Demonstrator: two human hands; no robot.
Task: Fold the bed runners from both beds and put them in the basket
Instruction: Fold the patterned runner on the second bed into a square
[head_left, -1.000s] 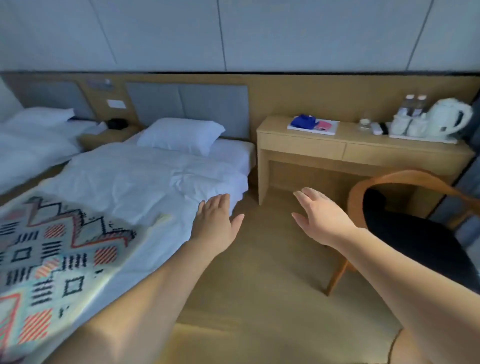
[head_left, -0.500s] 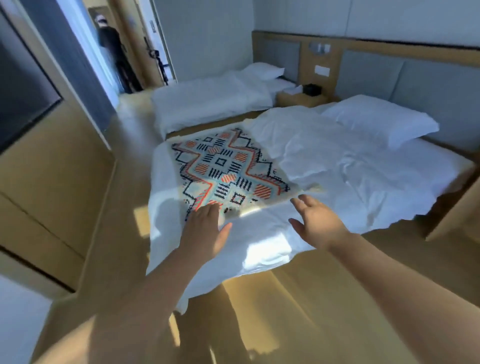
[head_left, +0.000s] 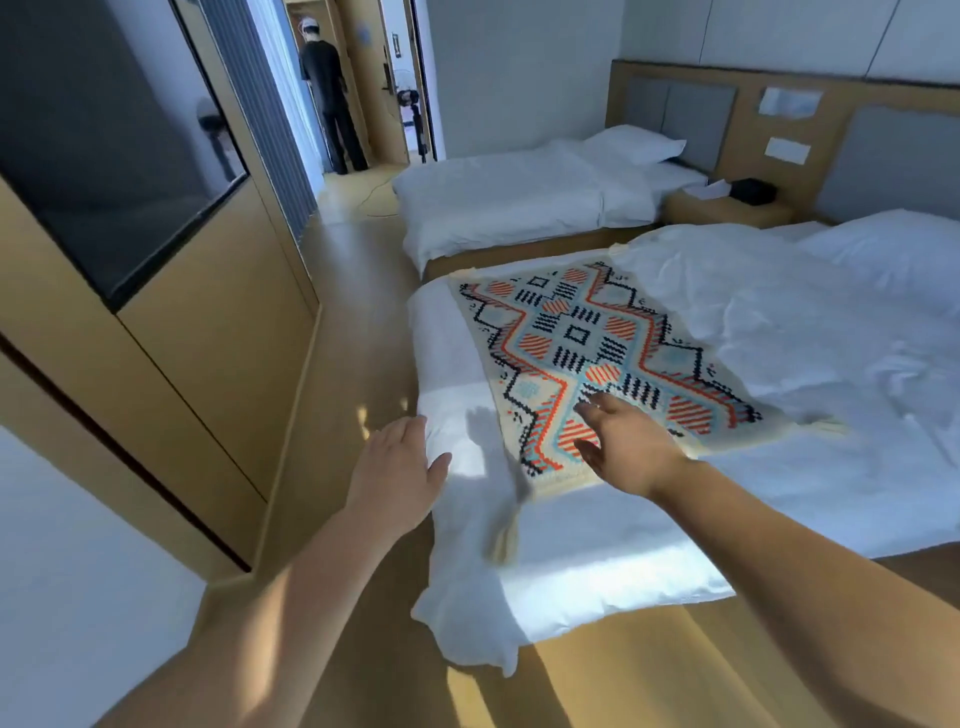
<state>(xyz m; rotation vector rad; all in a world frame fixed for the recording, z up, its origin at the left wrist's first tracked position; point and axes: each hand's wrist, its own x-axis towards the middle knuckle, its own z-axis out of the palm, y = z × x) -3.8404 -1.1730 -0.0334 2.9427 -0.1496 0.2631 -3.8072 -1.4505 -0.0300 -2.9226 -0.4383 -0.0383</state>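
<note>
A patterned bed runner (head_left: 582, 343) in cream, orange, blue and black lies flat across the foot of the near white bed (head_left: 779, 467). My right hand (head_left: 626, 444) hovers open over the runner's near end, fingers spread. My left hand (head_left: 397, 470) is open beside the bed's foot corner, over the floor, holding nothing. The far bed (head_left: 498, 202) shows only white bedding; no runner is visible on it. No basket is in view.
A wooden wall unit with a dark TV screen (head_left: 104, 156) runs along the left. A nightstand (head_left: 727, 208) stands between the beds. A person in dark clothes (head_left: 330, 98) stands in the doorway beside a tripod (head_left: 415, 119). Wooden floor lies between beds and wall.
My view has swung left from the desk and chair to the foot of the near bed. Both hands have come closer to the runner; the right now hovers over its near end.
</note>
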